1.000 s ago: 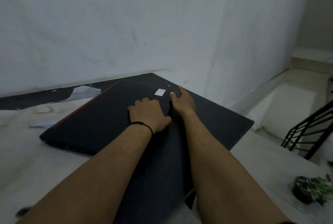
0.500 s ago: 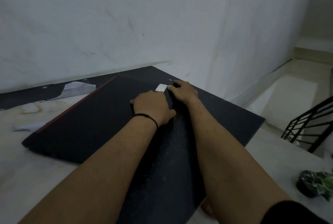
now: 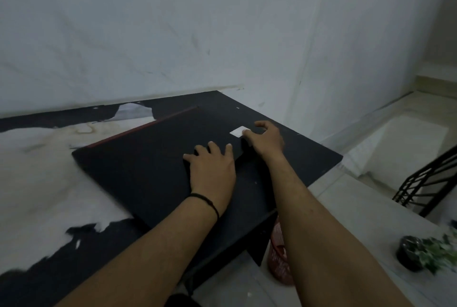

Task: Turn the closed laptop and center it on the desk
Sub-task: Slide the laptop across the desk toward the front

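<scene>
The closed laptop [image 3: 148, 163] lies flat on the desk [image 3: 304, 158], under and to the left of both hands, its edges askew to the desk's edges, so the turn looks only partly made. It also sits toward the desk's right end, and centring is yet to come. The left hand [image 3: 212, 170] presses palm-down on the lid with fingers spread. Just beyond it, the right hand [image 3: 265, 141] curls over the laptop's far right corner and seems to pinch it, though the dim light hides the fingertips. A white sticker [image 3: 238, 131] sits right by that thumb. Left of the left hand the desk shows torn white patches, which might drag at a sliding laptop. Below the right forearm is a red mesh bin [image 3: 279, 254], and a potted plant [image 3: 425, 254] stands further right.
</scene>
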A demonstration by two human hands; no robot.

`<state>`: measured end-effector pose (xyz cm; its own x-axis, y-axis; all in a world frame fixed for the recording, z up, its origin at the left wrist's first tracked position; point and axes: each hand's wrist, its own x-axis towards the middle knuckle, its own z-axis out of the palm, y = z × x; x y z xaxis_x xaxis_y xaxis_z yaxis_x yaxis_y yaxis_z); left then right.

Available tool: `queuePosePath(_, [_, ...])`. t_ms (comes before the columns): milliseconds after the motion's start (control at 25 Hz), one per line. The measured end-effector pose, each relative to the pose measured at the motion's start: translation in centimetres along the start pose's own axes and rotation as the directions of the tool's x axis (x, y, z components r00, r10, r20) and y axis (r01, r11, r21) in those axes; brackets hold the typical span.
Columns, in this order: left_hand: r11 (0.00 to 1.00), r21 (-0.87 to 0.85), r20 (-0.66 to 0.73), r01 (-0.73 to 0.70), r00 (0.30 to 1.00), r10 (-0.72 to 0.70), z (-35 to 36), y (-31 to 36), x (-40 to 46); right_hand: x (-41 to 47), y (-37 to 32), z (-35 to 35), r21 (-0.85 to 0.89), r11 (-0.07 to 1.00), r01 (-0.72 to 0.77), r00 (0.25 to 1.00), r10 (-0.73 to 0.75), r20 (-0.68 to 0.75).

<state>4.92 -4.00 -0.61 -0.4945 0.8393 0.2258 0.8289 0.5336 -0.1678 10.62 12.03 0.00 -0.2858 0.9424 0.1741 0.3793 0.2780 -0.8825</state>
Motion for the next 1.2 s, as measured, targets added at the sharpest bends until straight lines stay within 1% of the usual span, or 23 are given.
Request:
queuePosePath(120, [1.0,-0.007,-0.055,0.021,0.998,-0.021,-0.3,-0.6,-3.3,-4.1,0.0,-2.1,0.059,0.998,-0.033,0.999,0.036,-0.037])
queuePosePath(280, [0.998,0.018,-0.073,-0.057,0.996,0.058,-0.7,-2.5,-5.7,-8.3,0.4,-3.8,0.147,0.989,-0.036,0.994,0.05,-0.094])
queuePosePath(400, [0.998,0.033,-0.114,-0.061,0.991,0.064,-0.9,-3.3,-7.1,-9.8,0.7,-4.3,0.248,0.969,-0.013,0.99,0.048,-0.135])
queuePosePath(480, [0.999,0.039,-0.152,-0.037,0.987,0.043,-0.9,-3.3,-7.6,-10.1,0.6,-4.7,0.402,0.915,-0.017,0.979,0.098,-0.181])
queuePosePath(560, [0.999,0.04,-0.178,-0.019,0.984,0.026,-1.1,-2.8,-7.9,-9.9,0.5,-5.4,0.562,0.827,-0.027,0.962,0.174,-0.21])
queuePosePath(600, [0.999,0.045,-0.181,-0.007,0.983,0.015,-1.1,-2.7,-8.0,-9.8,0.4,-5.5,0.607,0.795,-0.023,0.958,0.192,-0.215])
queuePosePath(680, [0.998,0.066,-0.182,0.003,0.983,0.009,-0.9,-2.5,-8.1,-9.6,0.7,-5.4,0.64,0.768,-0.012,0.955,0.199,-0.221])
queuePosePath(760, [0.998,0.054,-0.173,0.043,0.984,-0.034,-0.7,-2.4,-7.8,-9.6,0.9,-5.4,0.637,0.771,-0.008,0.956,0.193,-0.222])
queuePosePath(840, [0.991,0.044,-0.162,0.123,0.98,-0.114,-0.2,-2.2,-7.4,-9.6,1.0,-5.4,0.604,0.797,-0.015,0.96,0.181,-0.215])
queuePosePath(1000, [0.989,0.04,-0.201,0.143,0.971,-0.133,0.0,-2.3,-7.3,-9.9,0.9,-5.2,0.508,0.861,-0.031,0.964,0.159,-0.211])
queuePosePath(1120, [0.988,0.015,-0.189,0.151,0.971,-0.145,0.2,-2.7,-7.2,-10.6,0.7,-5.2,0.39,0.921,0.002,0.979,0.078,-0.189])
queuePosePath(1200, [0.987,0.006,-0.205,0.159,0.966,-0.154,0.2,-2.7,-7.3,-11.2,0.8,-4.8,0.272,0.961,0.057,0.99,-0.019,-0.138])
